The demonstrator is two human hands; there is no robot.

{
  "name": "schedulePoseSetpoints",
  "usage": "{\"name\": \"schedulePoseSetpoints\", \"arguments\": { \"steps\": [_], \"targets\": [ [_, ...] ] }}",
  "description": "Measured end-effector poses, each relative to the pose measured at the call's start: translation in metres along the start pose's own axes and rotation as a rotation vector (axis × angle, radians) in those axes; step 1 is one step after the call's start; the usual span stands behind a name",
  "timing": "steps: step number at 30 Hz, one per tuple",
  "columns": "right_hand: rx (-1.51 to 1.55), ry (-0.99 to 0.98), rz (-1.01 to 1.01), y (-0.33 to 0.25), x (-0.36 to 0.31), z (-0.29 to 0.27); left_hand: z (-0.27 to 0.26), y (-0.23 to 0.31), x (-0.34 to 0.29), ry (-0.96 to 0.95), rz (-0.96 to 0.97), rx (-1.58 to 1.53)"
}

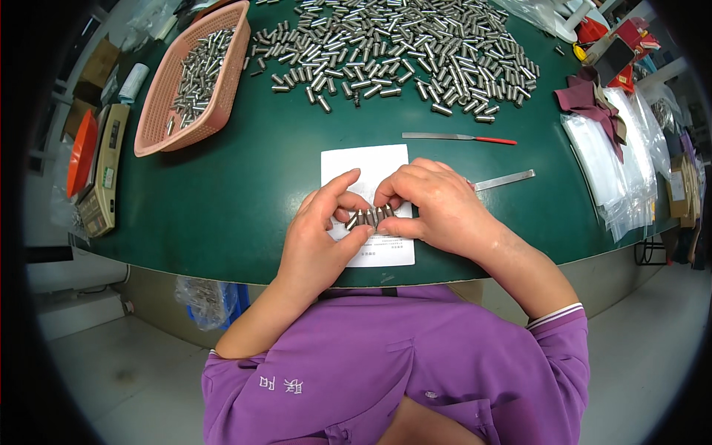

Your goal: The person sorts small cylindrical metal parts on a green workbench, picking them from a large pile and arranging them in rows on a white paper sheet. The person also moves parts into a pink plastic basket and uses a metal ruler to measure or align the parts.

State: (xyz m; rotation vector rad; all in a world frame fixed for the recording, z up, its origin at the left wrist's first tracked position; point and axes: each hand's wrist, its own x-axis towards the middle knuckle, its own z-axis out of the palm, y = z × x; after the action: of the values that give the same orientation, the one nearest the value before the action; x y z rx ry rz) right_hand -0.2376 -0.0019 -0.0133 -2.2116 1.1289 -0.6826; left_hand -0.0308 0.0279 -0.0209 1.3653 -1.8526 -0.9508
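Observation:
A short row of several small metal pins (370, 217) with pointed tips stands side by side over a white printed sheet (374, 257). My left hand (315, 230) curls around the left end of the row, its thumb pressed at the near side and its fingers behind. At the right end, my right hand (434, 200) grips the row between thumb and bent fingers. Parts of the pins are hidden by my fingertips. The leftmost pin leans to one side.
A large pile of metal pins (415, 44) covers the far table (215, 215). At left stand a pink basket (152, 141) holding pins and a scale (109, 178). A red-handled file (445, 136), a flat metal strip (506, 179) and plastic bags (601, 163) lie to the right.

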Motion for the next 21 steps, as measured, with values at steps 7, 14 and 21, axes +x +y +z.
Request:
{"name": "schedulePoseSetpoints", "arguments": {
  "steps": [7,14,21],
  "targets": [
    [0.010,-0.026,0.031,0.0007,0.0005,-0.0007,0.0014,-0.0001,0.0009,-0.002,0.000,-0.012],
    [0.036,-0.066,0.067,-0.0020,0.0018,-0.0034,0.0013,0.0010,0.0012,-0.004,-0.015,-0.012],
    [0.020,-0.058,0.064,-0.0005,0.0011,-0.0019,0.0017,0.0003,0.0011,-0.004,-0.017,-0.016]
  ]
}}
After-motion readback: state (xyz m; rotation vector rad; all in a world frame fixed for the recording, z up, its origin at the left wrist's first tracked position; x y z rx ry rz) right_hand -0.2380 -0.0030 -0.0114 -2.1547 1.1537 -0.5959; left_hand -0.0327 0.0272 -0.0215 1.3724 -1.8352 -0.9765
